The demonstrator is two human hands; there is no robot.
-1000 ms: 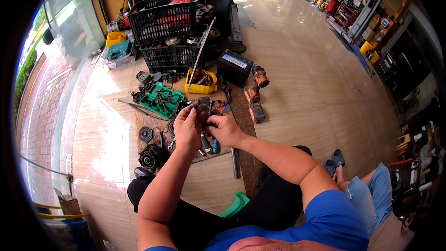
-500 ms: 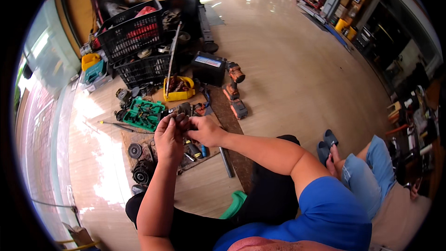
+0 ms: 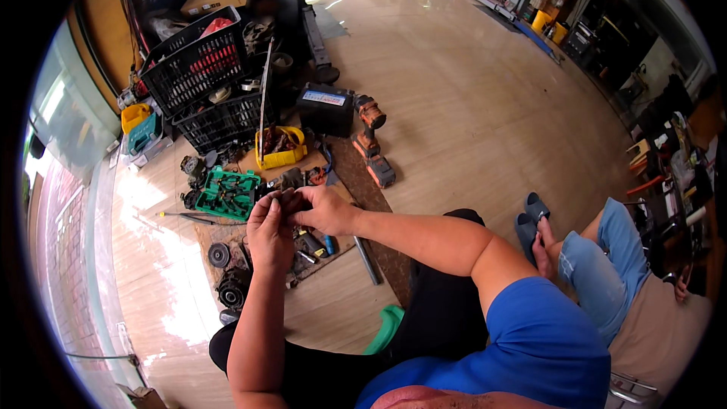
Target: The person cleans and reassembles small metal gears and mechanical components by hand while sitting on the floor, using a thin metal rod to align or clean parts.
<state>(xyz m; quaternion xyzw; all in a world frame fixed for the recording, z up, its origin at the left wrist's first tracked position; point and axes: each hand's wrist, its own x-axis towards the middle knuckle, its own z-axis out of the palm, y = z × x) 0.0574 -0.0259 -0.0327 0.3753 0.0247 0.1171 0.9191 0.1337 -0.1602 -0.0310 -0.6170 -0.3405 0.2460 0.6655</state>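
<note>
My left hand (image 3: 269,231) and my right hand (image 3: 324,210) meet in front of me above the work mat. Their fingers are closed and pinched together around something small and dark, mostly covered by the fingertips; I cannot make out its kind. Just beyond my left fingers lies an open green tool case (image 3: 229,191) with dark pieces in it. Below my right hand are a yellow-and-black handled tool (image 3: 311,243) and a blue-handled tool (image 3: 329,245). Left of my left wrist, a dark round pulley-like disc (image 3: 219,255) lies near a black ringed machine part (image 3: 233,288).
Farther off stand a cut yellow container (image 3: 282,153), a black battery (image 3: 326,108) and orange cordless power tools (image 3: 369,144). Stacked black crates (image 3: 193,60) rise at the left. A metal tube (image 3: 366,261) lies by my knee. Another person (image 3: 587,273) sits at the right.
The view has shifted slightly, so surroundings sit a little farther left and up. My hands stay together, and my fingers now cover more of the small dark piece.
</note>
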